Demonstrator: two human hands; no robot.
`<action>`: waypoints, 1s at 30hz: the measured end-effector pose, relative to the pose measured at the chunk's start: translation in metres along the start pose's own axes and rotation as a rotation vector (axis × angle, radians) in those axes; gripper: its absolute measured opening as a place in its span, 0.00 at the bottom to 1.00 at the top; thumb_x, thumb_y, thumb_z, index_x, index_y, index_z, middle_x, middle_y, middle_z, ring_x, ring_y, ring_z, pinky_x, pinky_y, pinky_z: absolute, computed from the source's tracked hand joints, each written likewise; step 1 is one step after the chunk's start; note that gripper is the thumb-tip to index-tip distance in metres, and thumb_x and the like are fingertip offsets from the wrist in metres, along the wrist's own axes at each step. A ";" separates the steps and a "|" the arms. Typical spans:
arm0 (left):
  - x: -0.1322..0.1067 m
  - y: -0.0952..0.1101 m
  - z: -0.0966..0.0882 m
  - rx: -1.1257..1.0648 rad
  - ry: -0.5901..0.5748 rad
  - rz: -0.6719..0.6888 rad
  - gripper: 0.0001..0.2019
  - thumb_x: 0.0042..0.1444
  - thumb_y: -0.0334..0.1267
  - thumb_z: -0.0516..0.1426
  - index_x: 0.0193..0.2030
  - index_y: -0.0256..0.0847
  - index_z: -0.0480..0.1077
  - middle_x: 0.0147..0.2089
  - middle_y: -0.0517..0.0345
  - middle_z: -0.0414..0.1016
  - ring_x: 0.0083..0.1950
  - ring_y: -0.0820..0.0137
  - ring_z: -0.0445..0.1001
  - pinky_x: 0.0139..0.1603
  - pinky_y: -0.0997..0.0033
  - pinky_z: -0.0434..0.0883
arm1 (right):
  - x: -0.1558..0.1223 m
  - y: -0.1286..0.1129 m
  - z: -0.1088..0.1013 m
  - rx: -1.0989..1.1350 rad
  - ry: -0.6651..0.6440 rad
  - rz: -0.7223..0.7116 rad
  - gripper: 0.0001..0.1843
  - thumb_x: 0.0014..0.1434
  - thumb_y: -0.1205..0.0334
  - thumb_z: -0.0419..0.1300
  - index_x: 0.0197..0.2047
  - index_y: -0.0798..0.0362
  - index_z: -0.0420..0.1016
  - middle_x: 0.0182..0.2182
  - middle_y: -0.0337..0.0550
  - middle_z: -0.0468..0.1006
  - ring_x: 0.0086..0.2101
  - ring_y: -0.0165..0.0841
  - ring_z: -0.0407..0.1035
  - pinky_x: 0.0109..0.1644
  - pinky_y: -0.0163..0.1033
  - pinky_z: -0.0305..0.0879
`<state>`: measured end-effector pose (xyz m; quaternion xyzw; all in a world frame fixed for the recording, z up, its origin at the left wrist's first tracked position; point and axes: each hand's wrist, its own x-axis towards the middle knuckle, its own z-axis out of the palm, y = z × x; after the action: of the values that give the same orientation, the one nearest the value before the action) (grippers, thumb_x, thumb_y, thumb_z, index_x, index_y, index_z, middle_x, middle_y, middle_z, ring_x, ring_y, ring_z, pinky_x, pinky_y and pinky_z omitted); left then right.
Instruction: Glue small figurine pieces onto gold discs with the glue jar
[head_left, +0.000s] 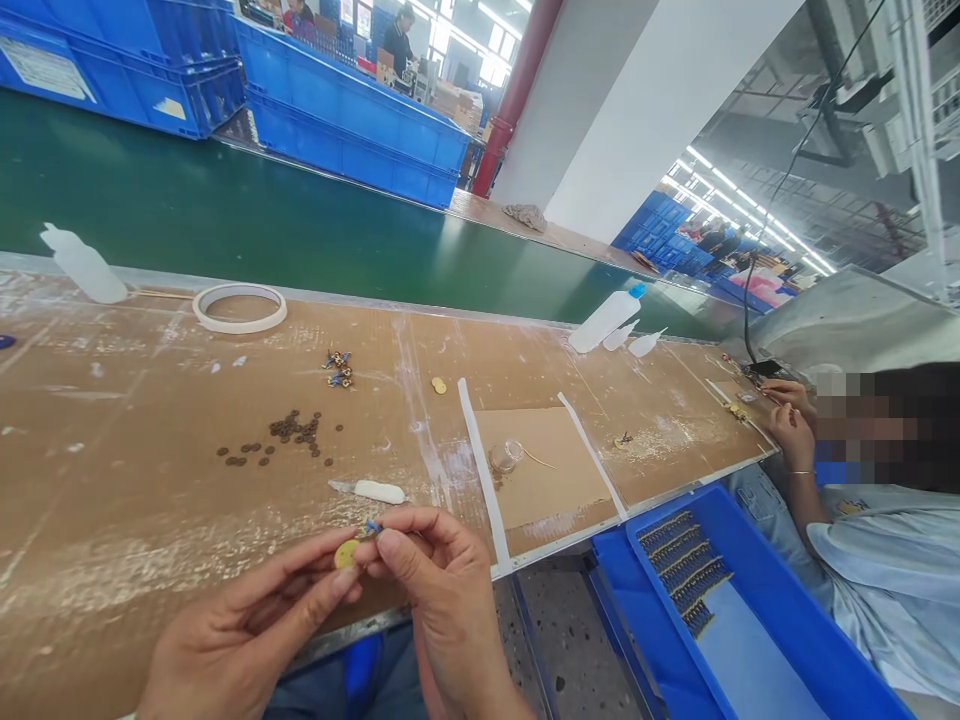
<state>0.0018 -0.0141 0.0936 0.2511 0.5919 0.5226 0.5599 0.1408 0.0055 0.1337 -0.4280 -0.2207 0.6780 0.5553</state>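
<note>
My left hand point(247, 630) pinches a small yellow disc point(346, 554) between thumb and fingertips, near the front edge of the brown workbench point(135, 480). My right hand point(442, 590) meets it from the right, its fingertips closed on a tiny blue and gold part point(370, 527) that touches the disc. Just beyond the hands lies a white craft knife point(371, 490). Several small dark discs point(289, 435) are scattered further back. A cluster of finished blue and gold parts point(338, 368) and a pair of yellow discs point(439, 385) lie behind them.
A tape ring point(240, 307) and white squeeze bottles point(82, 265) point(604, 320) stand along the green conveyor belt point(225, 210). A small clear cup point(506, 457) sits on a cardboard patch. A blue bin point(750, 620) with rows of parts is at right, beside a seated co-worker's hands point(791, 420).
</note>
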 end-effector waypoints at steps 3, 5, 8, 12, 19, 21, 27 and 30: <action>0.001 0.001 0.000 -0.003 -0.015 -0.023 0.25 0.29 0.50 0.75 0.39 0.49 0.84 0.39 0.54 0.86 0.39 0.55 0.84 0.41 0.68 0.82 | 0.000 -0.002 -0.001 -0.013 -0.020 0.015 0.12 0.49 0.56 0.75 0.35 0.53 0.82 0.27 0.43 0.83 0.29 0.32 0.77 0.42 0.36 0.73; 0.001 0.004 0.002 -0.008 -0.025 -0.018 0.24 0.30 0.49 0.75 0.39 0.49 0.84 0.40 0.54 0.86 0.39 0.56 0.84 0.42 0.69 0.81 | -0.001 -0.003 -0.001 0.008 -0.035 0.019 0.12 0.49 0.57 0.75 0.35 0.52 0.82 0.27 0.42 0.83 0.29 0.33 0.77 0.42 0.38 0.74; 0.000 0.009 0.007 -0.049 -0.025 -0.042 0.22 0.27 0.48 0.76 0.34 0.48 0.84 0.37 0.54 0.86 0.37 0.56 0.84 0.40 0.68 0.82 | -0.003 -0.003 0.001 0.025 -0.041 0.010 0.12 0.47 0.58 0.76 0.33 0.51 0.81 0.26 0.41 0.83 0.28 0.33 0.77 0.41 0.38 0.74; -0.002 0.012 0.007 -0.097 -0.081 -0.084 0.18 0.34 0.47 0.75 0.35 0.48 0.83 0.36 0.56 0.86 0.40 0.58 0.84 0.44 0.69 0.81 | -0.005 -0.007 0.006 0.048 -0.037 0.006 0.12 0.46 0.60 0.76 0.33 0.52 0.81 0.25 0.40 0.83 0.28 0.32 0.77 0.40 0.35 0.73; -0.005 0.011 0.003 -0.106 -0.075 -0.058 0.18 0.33 0.45 0.76 0.35 0.49 0.83 0.36 0.55 0.86 0.39 0.60 0.84 0.43 0.73 0.80 | -0.006 -0.011 0.007 0.056 -0.085 0.003 0.11 0.47 0.63 0.76 0.34 0.52 0.82 0.27 0.39 0.84 0.28 0.28 0.77 0.38 0.32 0.73; -0.004 0.013 0.004 -0.119 -0.084 -0.089 0.17 0.35 0.45 0.75 0.35 0.50 0.83 0.36 0.57 0.86 0.40 0.61 0.84 0.45 0.74 0.79 | -0.005 -0.009 0.005 0.059 -0.079 0.000 0.11 0.48 0.63 0.75 0.35 0.52 0.82 0.28 0.39 0.83 0.28 0.28 0.76 0.38 0.32 0.73; 0.001 0.016 0.004 -0.179 -0.143 -0.179 0.17 0.36 0.44 0.75 0.36 0.46 0.83 0.37 0.52 0.85 0.41 0.62 0.83 0.47 0.75 0.78 | -0.003 -0.012 0.002 0.002 -0.021 -0.060 0.12 0.44 0.62 0.78 0.32 0.52 0.83 0.29 0.38 0.84 0.29 0.28 0.77 0.40 0.31 0.72; 0.005 0.018 0.012 -0.183 -0.096 -0.225 0.21 0.31 0.44 0.76 0.36 0.44 0.83 0.35 0.51 0.85 0.37 0.60 0.83 0.41 0.71 0.81 | -0.004 -0.017 -0.001 -0.048 0.044 -0.104 0.15 0.43 0.62 0.78 0.35 0.50 0.83 0.32 0.38 0.84 0.32 0.30 0.77 0.43 0.34 0.73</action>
<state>0.0064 0.0003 0.1104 0.1558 0.5386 0.4959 0.6632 0.1513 0.0069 0.1481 -0.4439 -0.2464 0.6330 0.5843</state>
